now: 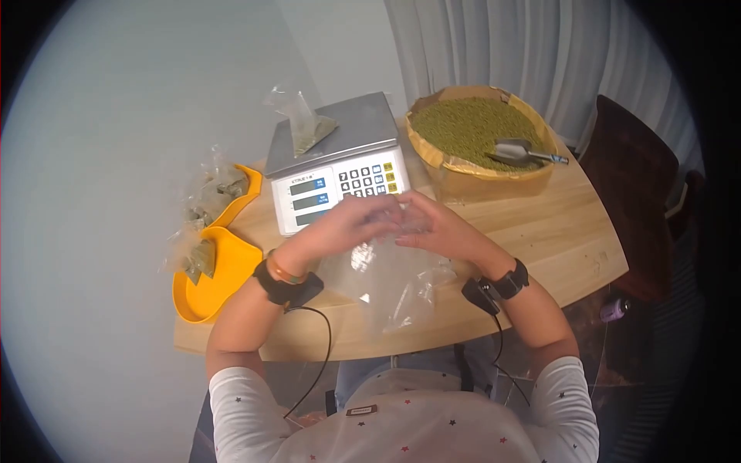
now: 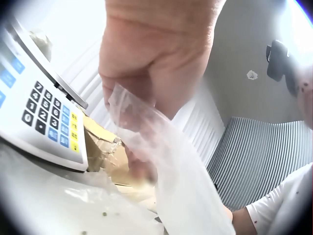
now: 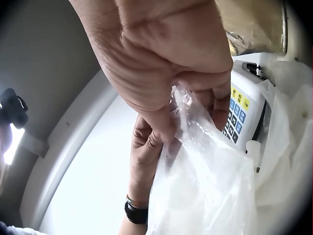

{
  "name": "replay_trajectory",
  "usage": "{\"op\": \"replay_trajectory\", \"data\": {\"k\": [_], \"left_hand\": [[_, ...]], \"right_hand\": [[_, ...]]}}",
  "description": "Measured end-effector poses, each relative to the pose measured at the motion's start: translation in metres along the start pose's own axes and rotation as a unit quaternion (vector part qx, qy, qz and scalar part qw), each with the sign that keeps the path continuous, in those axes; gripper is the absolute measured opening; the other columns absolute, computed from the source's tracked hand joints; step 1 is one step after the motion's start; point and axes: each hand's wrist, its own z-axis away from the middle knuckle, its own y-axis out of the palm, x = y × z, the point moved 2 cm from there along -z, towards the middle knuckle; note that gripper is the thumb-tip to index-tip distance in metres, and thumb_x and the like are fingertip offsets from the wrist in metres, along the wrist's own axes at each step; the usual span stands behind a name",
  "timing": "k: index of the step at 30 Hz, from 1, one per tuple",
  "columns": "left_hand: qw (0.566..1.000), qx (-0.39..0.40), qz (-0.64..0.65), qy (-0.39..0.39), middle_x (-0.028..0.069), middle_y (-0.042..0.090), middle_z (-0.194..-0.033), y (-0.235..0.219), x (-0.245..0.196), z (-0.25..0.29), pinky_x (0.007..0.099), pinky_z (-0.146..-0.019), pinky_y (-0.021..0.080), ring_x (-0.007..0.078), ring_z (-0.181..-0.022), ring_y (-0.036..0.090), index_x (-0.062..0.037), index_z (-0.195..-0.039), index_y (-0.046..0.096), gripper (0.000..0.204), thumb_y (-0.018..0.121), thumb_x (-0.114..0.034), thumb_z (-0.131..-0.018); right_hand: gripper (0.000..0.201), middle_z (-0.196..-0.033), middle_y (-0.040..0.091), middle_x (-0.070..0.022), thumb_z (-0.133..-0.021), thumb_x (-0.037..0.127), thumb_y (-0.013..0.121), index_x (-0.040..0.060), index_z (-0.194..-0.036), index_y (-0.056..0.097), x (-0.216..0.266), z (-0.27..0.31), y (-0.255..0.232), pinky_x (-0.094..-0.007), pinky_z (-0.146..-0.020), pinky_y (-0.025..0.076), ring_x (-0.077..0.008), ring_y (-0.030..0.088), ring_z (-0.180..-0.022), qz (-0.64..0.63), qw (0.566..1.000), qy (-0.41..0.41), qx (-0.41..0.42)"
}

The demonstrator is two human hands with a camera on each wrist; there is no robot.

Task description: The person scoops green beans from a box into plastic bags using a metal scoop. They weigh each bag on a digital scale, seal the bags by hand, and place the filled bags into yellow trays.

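Note:
In the head view my left hand (image 1: 343,228) and right hand (image 1: 444,231) meet in front of the scale, fingertips together at the top of a clear plastic bag (image 1: 382,289). The right wrist view shows my right hand (image 3: 166,63) pinching the bag's gathered edge, and the film (image 3: 200,186) hangs down below it. From the left wrist, the bag's corner lies against the fingers of my left hand (image 2: 151,58), which pinch it; part of the grip is hidden behind the film. More thin clear plastic (image 2: 73,196) lies on the table under the hands.
A digital scale (image 1: 347,131) carries a small filled bag (image 1: 307,133). To its right stands a paper-lined container (image 1: 486,181) of green granules with a metal scoop (image 1: 521,152). Yellow trays (image 1: 224,270) with several filled bags (image 1: 212,193) sit at the left table edge.

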Motion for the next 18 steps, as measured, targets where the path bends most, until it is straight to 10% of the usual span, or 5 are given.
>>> {"op": "replay_trajectory", "data": {"k": [4,7,9,13,18], "left_hand": [[0.989,-0.048,-0.06,0.127,0.0029,0.064,-0.081,-0.005,0.0,-0.02,0.0264,-0.069,0.05,0.0093,-0.074,0.059,-0.0025,-0.102,0.061,0.011,0.064,-0.01,-0.094],[0.94,-0.29,-0.176,0.024,0.0076,0.064,-0.079,-0.053,0.026,-0.037,0.0306,-0.065,0.047,0.0172,-0.067,0.055,0.0006,-0.089,0.061,0.023,0.069,-0.021,-0.091],[0.892,-0.38,-0.224,-0.097,0.0206,0.065,-0.082,-0.094,0.042,-0.039,0.0424,-0.073,0.052,0.0342,-0.08,0.066,0.0043,-0.088,0.061,0.037,0.071,-0.031,-0.087],[0.785,-0.479,-0.353,-0.17,0.0271,0.066,-0.096,-0.145,0.098,-0.047,0.0438,-0.082,0.054,0.0399,-0.092,0.066,0.0106,-0.101,0.06,0.064,0.075,-0.048,-0.081],[0.867,-0.408,-0.149,-0.243,0.0374,0.056,-0.123,-0.17,0.113,-0.08,0.0411,-0.098,0.05,0.0423,-0.116,0.059,0.0198,-0.126,0.047,0.106,0.08,-0.063,-0.068]], "right_hand": [[0.021,-0.095,0.065,-0.0024,-0.091,0.009,0.07,0.0018,-0.11,0.064,-0.017,0.003,-0.009,-0.0246,-0.077,0.051,-0.0078,0.061,-0.089,-0.044,0.995,0.085,0.041],[0.013,-0.088,0.065,0.0005,-0.091,0.01,0.07,0.0007,-0.099,0.066,-0.037,0.007,-0.009,-0.023,-0.073,0.05,-0.0067,0.06,-0.082,-0.047,0.99,0.128,0.033],[0.013,-0.086,0.065,0.0013,-0.091,0.011,0.07,0.0006,-0.098,0.066,-0.052,0.009,-0.007,-0.0225,-0.071,0.049,-0.0063,0.059,-0.08,-0.051,0.989,0.133,0.042],[0.016,-0.084,0.064,0.0024,-0.091,0.014,0.07,-0.0008,-0.094,0.067,-0.06,0.008,-0.002,-0.0239,-0.069,0.047,-0.0056,0.055,-0.077,0.036,0.988,0.133,0.067],[0.018,-0.083,0.062,0.0026,-0.091,0.016,0.07,-0.0012,-0.093,0.067,-0.048,0.01,-0.002,-0.0246,-0.069,0.046,-0.0059,0.054,-0.077,0.07,0.98,0.169,0.078]]}}
